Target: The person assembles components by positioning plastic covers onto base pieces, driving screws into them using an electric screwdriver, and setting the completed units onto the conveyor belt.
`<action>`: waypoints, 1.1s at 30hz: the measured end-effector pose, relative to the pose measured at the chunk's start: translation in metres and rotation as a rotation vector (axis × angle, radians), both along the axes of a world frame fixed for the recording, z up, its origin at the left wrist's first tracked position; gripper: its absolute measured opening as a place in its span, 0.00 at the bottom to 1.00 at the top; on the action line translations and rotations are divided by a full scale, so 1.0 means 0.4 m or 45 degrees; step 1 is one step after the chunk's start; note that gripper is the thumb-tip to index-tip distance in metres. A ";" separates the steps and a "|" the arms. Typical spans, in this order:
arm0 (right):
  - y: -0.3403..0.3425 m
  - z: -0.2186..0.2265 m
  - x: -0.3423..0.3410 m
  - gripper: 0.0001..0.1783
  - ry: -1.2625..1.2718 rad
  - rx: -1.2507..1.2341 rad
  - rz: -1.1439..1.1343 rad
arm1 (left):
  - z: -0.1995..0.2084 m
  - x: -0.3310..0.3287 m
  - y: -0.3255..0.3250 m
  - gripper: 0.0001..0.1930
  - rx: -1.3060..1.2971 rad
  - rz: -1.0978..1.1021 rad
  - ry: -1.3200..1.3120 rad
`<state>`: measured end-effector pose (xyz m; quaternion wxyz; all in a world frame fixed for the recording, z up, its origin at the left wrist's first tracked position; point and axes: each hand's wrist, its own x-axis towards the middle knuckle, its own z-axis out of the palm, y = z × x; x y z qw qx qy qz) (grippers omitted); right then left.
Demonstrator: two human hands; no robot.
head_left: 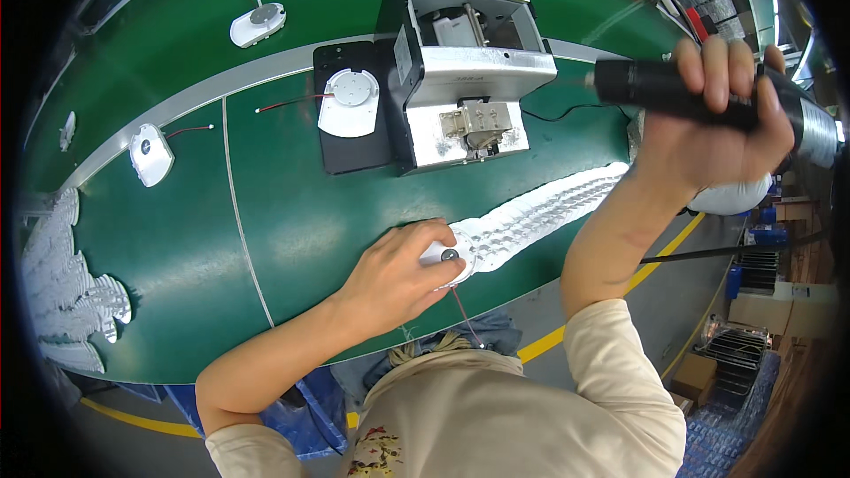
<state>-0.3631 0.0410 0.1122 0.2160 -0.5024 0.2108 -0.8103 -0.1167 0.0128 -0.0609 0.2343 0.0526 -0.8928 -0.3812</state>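
My left hand (398, 270) is closed around the edge of a white plastic part (462, 252) near the front edge of the green bench. A small dark round piece (450, 255) shows between thumb and fingers, and a thin red wire (460, 305) hangs from the part toward me. Raised at the right, my right hand (708, 146) grips a black power screwdriver (642, 88), its tip pointing left and well apart from the part. A long row of nested white parts (549, 212) lies just right of my left hand.
A silver and black benchtop machine (487, 66) stands mid-bench. Beside it, a black plate (354, 155) bears a white part with a round disc (350, 102). More wired white parts (150, 155) lie farther left. A heap of white pieces (66, 274) sits at the left end.
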 end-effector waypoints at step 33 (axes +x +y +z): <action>0.098 -0.199 0.218 0.21 0.180 0.655 0.057 | 0.005 -0.006 0.002 0.12 -0.023 0.044 0.027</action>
